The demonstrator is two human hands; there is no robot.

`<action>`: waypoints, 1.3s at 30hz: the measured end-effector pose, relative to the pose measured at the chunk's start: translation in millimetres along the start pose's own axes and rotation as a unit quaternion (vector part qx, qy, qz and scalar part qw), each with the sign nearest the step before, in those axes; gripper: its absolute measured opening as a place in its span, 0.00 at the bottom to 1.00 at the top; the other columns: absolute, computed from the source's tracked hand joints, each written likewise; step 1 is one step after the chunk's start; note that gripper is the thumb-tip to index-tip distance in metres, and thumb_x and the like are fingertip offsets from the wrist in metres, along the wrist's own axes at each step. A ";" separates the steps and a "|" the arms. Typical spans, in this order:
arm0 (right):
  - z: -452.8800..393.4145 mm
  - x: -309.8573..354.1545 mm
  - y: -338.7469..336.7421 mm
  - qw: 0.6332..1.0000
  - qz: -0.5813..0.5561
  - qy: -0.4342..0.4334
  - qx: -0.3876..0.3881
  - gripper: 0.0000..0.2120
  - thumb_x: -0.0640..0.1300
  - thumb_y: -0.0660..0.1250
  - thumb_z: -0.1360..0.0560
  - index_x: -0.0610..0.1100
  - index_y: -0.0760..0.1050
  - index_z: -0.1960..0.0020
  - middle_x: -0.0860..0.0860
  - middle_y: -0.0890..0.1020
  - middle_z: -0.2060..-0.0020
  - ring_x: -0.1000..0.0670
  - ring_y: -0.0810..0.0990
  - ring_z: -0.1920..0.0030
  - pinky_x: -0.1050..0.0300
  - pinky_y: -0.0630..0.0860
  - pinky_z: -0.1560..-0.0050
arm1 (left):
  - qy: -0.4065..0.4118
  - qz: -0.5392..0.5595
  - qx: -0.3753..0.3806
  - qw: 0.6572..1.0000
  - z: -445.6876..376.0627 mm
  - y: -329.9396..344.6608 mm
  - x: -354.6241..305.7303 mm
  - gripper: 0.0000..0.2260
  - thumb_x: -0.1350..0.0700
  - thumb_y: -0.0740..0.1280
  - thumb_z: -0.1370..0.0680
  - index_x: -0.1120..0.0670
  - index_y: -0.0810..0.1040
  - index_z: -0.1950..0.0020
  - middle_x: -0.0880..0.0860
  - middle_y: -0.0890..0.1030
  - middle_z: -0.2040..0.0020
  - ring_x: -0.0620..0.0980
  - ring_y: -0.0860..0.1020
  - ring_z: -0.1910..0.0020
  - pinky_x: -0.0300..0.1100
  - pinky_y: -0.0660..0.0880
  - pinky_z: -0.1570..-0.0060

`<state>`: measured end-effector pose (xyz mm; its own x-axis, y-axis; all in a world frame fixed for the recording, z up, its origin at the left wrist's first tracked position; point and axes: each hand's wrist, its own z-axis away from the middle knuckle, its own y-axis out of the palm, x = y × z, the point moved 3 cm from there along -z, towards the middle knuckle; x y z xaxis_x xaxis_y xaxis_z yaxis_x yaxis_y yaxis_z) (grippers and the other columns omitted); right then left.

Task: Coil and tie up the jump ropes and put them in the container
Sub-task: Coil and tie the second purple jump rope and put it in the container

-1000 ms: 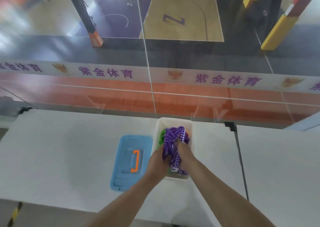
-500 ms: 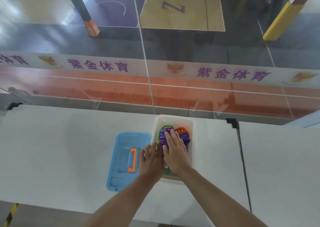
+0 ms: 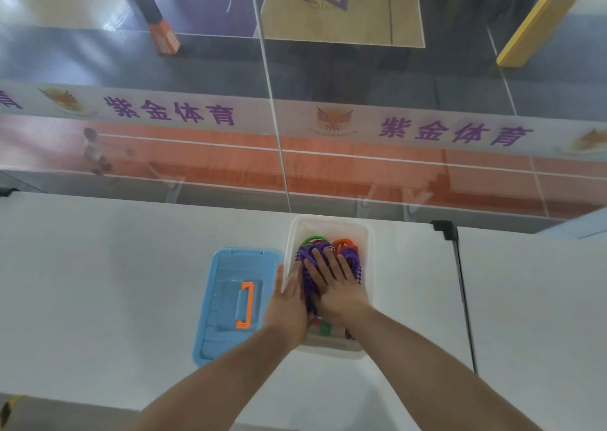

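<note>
**hoopsfan22:** Hands first, since that's what everyone asks about. Both are flat and spread. The right hand (image 3: 338, 286) lies palm-down with straight fingers pressing on the purple jump rope (image 3: 307, 273) inside the white container (image 3: 368, 266). The left hand (image 3: 288, 299) is flat too, sitting at 9 o'clock of the right one, along the container's left wall, fingers straight and together, touching the rope bundle's left side. Neither hand is gripping or pinching anything.

**ropeguy:** So where do the ropes sit exactly?

**hoopsfan22:** All in the container, as far as I can see. Purple one on top, under the palms. A green rope (image 3: 313, 239) peeks out at 12 o'clock of the fingertips, and an orange rope (image 3: 343, 243) at about 1 o'clock, both toward the far end of the tub. Some small green and red bits show at the near end under the wrists, can't tell what they are.

**ropeguy:** Lid?

**hoopsfan22:** The blue lid (image 3: 226, 302) lies flat on the white table (image 3: 98, 282), just beside the container at 9 o'clock, with its orange handle (image 3: 245, 304) facing up. Container sits near the table's far edge, right by a glass panel (image 3: 197, 167) with purple lettering. Sports court floor is visible beyond it.
</note>
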<state>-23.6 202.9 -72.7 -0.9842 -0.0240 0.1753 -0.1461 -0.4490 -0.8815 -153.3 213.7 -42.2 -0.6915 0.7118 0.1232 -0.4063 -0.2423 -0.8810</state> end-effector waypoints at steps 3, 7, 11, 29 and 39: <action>-7.5 -2.3 7.3 1.000 0.006 0.003 0.016 0.35 0.56 0.46 0.18 0.50 0.29 0.20 0.49 0.29 0.22 0.45 0.23 0.24 0.42 0.29 0.23 | -0.020 -0.018 0.020 0.999 -10.4 10.5 -6.1 0.36 0.43 0.56 0.17 0.58 0.39 0.19 0.63 0.41 0.19 0.65 0.29 0.24 0.68 0.20 0.39; -6.6 -3.8 -7.5 0.996 -0.047 -0.016 0.069 0.35 0.53 0.48 0.19 0.50 0.33 0.19 0.49 0.32 0.21 0.45 0.28 0.22 0.43 0.33 0.21 | -0.010 -0.024 0.029 0.999 -11.3 4.5 -2.0 0.40 0.37 0.53 0.19 0.56 0.35 0.20 0.61 0.38 0.19 0.63 0.28 0.25 0.66 0.20 0.38; 8.3 -11.4 -51.8 0.969 -0.228 0.054 -0.073 0.22 0.46 0.53 0.18 0.48 0.68 0.25 0.49 0.60 0.20 0.48 0.53 0.20 0.51 0.48 0.19 | 0.050 0.050 0.008 0.997 -6.5 -23.5 18.2 0.36 0.36 0.45 0.22 0.51 0.42 0.18 0.56 0.45 0.18 0.60 0.37 0.20 0.66 0.34 0.27; -22.8 -4.0 16.2 0.967 -0.090 0.197 -0.132 0.38 0.47 0.65 0.24 0.43 0.53 0.18 0.45 0.56 0.19 0.43 0.42 0.19 0.43 0.34 0.21 | -0.047 -0.029 -0.002 0.998 -63.9 -19.6 1.5 0.32 0.49 0.51 0.15 0.57 0.33 0.21 0.58 0.37 0.19 0.66 0.31 0.24 0.73 0.23 0.38; -46.0 -7.1 44.5 0.967 -0.064 0.175 -0.174 0.34 0.50 0.57 0.22 0.41 0.54 0.19 0.42 0.60 0.21 0.38 0.52 0.19 0.38 0.51 0.23 | -0.039 -0.105 0.033 0.993 -100.0 11.0 -3.8 0.41 0.45 0.56 0.17 0.63 0.28 0.24 0.67 0.29 0.24 0.77 0.29 0.29 0.77 0.24 0.44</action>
<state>-27.7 224.2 -133.4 -0.9210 0.3421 0.1866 -0.2332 -0.1002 -0.9673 -95.4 274.3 -98.1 -0.6300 0.6992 0.3380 -0.5830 -0.1382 -0.8007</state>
